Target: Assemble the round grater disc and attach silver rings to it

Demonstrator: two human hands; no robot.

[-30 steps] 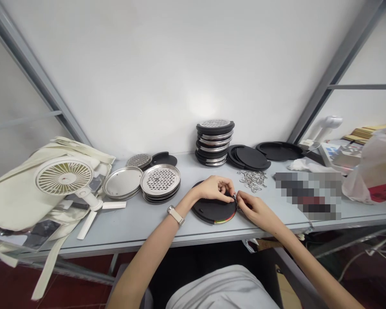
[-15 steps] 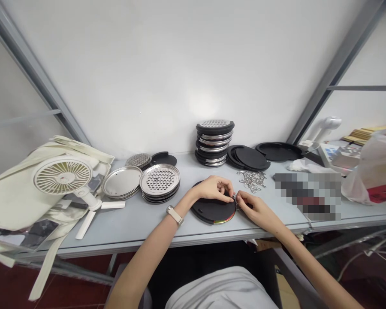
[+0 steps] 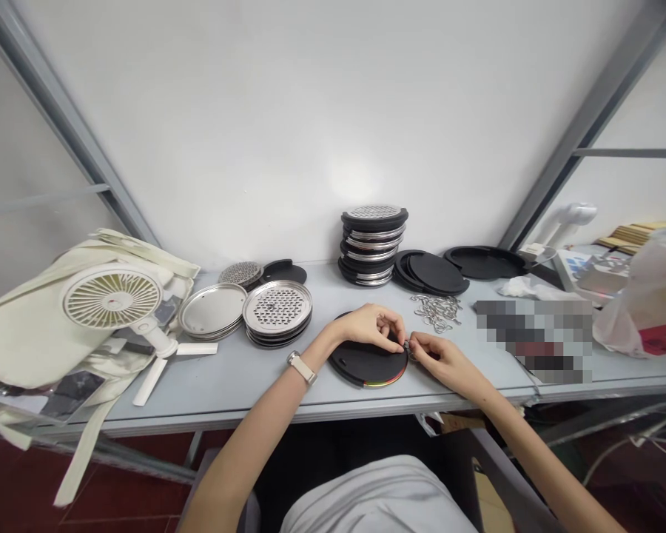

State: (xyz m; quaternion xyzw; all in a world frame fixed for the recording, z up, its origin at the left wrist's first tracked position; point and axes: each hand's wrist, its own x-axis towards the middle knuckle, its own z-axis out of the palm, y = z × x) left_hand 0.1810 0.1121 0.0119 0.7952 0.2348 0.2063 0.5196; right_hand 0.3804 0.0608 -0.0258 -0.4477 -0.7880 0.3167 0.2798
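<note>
A round black disc with a bright coloured strip along its near right edge lies at the table's front. Over its upper part is my left hand, its thumb and fingers pinched at the disc's right rim. Just right of that rim my right hand pinches a small metal piece, too small to make out fully. The two hands' fingertips almost meet there. Behind my right hand lies a pile of small metal hooks or rings.
Behind stand a tall stack of graters and black rings and black lids. On the left are a grater stack, metal plates, a white fan and a cream bag. A plastic bag lies right.
The view has shifted slightly. Both hands stay at the disc's right rim, with little visible movement of the fingers.
</note>
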